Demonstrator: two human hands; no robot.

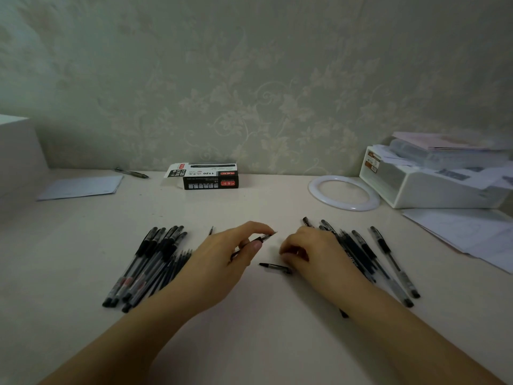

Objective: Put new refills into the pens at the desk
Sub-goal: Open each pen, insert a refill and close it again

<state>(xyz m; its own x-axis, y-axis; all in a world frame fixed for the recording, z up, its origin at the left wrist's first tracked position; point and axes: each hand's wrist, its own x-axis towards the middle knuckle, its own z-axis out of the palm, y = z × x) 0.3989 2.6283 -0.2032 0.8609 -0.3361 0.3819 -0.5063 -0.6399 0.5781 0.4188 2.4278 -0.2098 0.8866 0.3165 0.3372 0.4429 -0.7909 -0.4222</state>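
While the left hand pinches a pen between thumb and curled fingers at the centre of the frame, tip pointing up and right, the right hand sits just beside it with its fingers curled down toward the bench; whether they hold anything small I cannot tell. A black cap lies on the bench just below and between the two hands, touching or nearly touching the right fingertips.

To the left of centre lies a tight bundle of pens, with thinner sticks, probably refills, at its right edge. To the right of centre a looser spread of pens fans out, partly hidden under the right wrist. Which pile is finished and which is waiting cannot be read from this view, so I judge only that the job is somewhere in its middle: one pen is being worked on, its cap off, and many remain to sort through.

An open refill box stands at the back by the wall, above centre. A lone pen and a sheet of paper lie at upper left, a white ring and a storage box at the right.
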